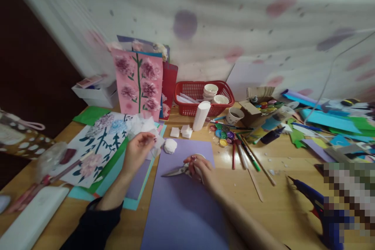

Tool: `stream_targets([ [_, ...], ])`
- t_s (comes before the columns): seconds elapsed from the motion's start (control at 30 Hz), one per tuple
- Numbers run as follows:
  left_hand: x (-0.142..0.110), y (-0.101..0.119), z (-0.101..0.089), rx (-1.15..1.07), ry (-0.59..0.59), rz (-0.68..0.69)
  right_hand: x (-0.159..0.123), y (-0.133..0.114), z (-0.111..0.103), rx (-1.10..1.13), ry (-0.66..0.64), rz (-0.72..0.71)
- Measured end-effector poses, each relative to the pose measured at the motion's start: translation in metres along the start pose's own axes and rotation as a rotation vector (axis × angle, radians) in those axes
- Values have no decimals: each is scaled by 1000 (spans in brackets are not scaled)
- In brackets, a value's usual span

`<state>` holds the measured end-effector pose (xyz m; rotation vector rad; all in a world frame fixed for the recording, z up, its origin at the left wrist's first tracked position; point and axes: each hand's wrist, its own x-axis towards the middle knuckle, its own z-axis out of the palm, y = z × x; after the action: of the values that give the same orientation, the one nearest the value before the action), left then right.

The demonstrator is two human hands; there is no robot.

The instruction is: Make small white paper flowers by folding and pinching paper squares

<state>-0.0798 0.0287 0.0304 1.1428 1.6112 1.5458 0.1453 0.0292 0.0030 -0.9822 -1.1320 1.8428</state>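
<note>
My left hand [140,146] is closed in a pinch on thin white tissue paper [158,142], above the stack of coloured sheets at the left. Behind that hand is more crumpled, translucent white tissue. My right hand [199,168] is closed round the handles of a pair of scissors [174,172], whose blades point left over a purple sheet of paper [187,207]. The handles are mostly hidden by my fingers. A round white tissue ball [170,146] rests at the sheet's upper left corner. Small white folded squares [175,132] lie just beyond the sheet.
A white roll [201,115] stands before a red basket [180,86] of paper cups. Paint pots [222,134], brushes and a paper cup [234,115] sit right of centre. A blue glue gun [310,199] lies at the right. Flower pictures [139,86] stand at the back left.
</note>
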Motion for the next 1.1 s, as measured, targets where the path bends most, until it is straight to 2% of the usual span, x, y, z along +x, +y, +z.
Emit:
stream_targets([
  [0.1, 5, 2, -12, 154, 191, 144, 0, -4, 2, 137, -29, 63],
  [0.17, -5, 3, -7, 314, 251, 308, -2, -10, 3, 240, -51, 130],
  [0.2, -13, 4, -1, 399, 219, 408, -4, -13, 4, 319, -61, 180],
  [0.27, -29, 5, 15, 491, 22, 573, -6, -17, 5, 512, -81, 288],
  [0.33, -43, 5, 31, 539, -162, 643, -6, -19, 4, 671, -103, 342],
  [0.43, -51, 3, 45, 591, -274, 638, -5, -17, 2, 739, -139, 329],
  [0.57, -56, 2, 49, 508, -223, 669, -2, -14, -2, 787, -165, 310],
  [0.63, -63, 4, 50, 487, -250, 703, -2, -13, -2, 811, -163, 299],
  [0.8, -79, 6, 59, 518, -406, 580, -4, -13, 1, 871, -167, 346],
  [0.9, -77, 2, 59, 453, -403, 518, -6, -12, 4, 866, -215, 402],
  [1.1, -68, 0, 51, 390, -332, 526, -6, -10, 7, 845, -261, 361],
])
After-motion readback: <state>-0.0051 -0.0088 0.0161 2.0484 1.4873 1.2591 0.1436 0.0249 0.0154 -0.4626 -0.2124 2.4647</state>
